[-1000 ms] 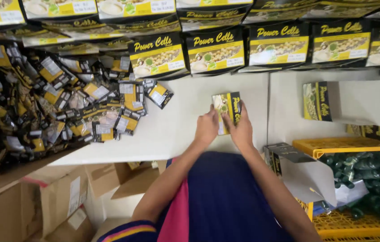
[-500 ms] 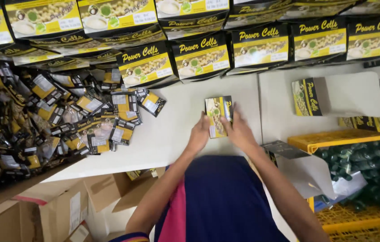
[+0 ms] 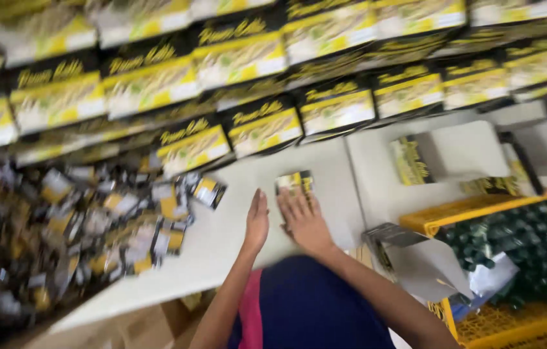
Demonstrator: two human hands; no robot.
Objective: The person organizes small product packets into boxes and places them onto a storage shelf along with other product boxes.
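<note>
While the view is blurred, a small black-and-yellow carton (image 3: 295, 183) stands on the white bench (image 3: 222, 245), just beyond the fingertips of the right hand (image 3: 304, 220). That hand lies flat, fingers (image 3: 293, 201) stretched toward the carton's base and touching it or nearly so; whether they grip it I cannot tell. The left hand (image 3: 257, 223) stands edge-on just beside, fingers straight and together, holding nothing. A heap of loose sachets (image 3: 92, 232) lies to the left, stacked cartons (image 3: 260, 126) behind.

Motion-blurred sachet heap (image 3: 80, 239), small box (image 3: 294, 183) half-hidden under right hand (image 3: 304, 220).
</note>
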